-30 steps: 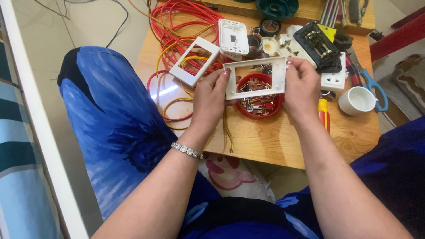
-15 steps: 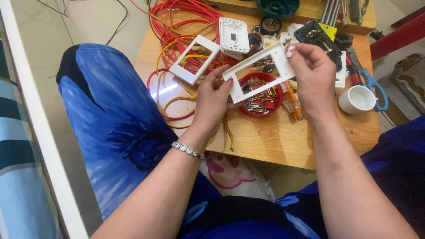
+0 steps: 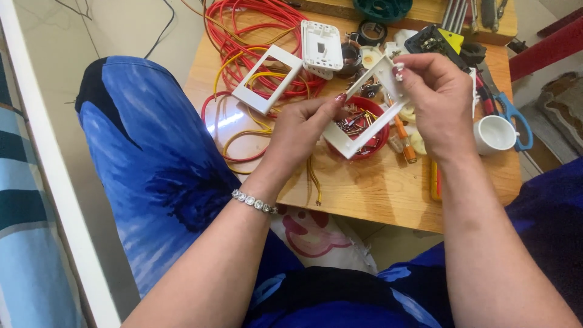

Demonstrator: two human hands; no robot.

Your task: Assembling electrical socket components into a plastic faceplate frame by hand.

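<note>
Roughly speaking, the work sits partway: one white frame [image 3: 364,109] is up in both hands, tilted on a diagonal above the wooden table [image 3: 376,188], and nothing is fitted into its opening, through which the things below show. A second frame [image 3: 267,79] lies flat on the table to the left, on top of the red wire [image 3: 255,30], also bare. A white switch body [image 3: 320,48] lies apart from both frames near the table's far edge, so by the look of it no frame has been joined to a switch yet, and the loose parts and wires are unsorted.

The right hand [image 3: 440,106] is clamped on the upper end of the held frame, thumb in front and fingers behind. The left hand [image 3: 300,130] pinches the lower left edge, fingertips closed on the plastic. A bracelet [image 3: 254,201] circles the left wrist.

Going down in size among the containers: the red bowl [image 3: 364,130] sits directly under the held frame and holds a heap of small metal screws and bits, partly hidden by the frame. Right of it, just beside the blue-handled scissors [image 3: 513,118], stands a white cup [image 3: 495,135]; its inside looks plain white, and I cannot tell whether anything is in it. A small orange-handled screwdriver [image 3: 404,143] lies between bowl and cup.
</note>
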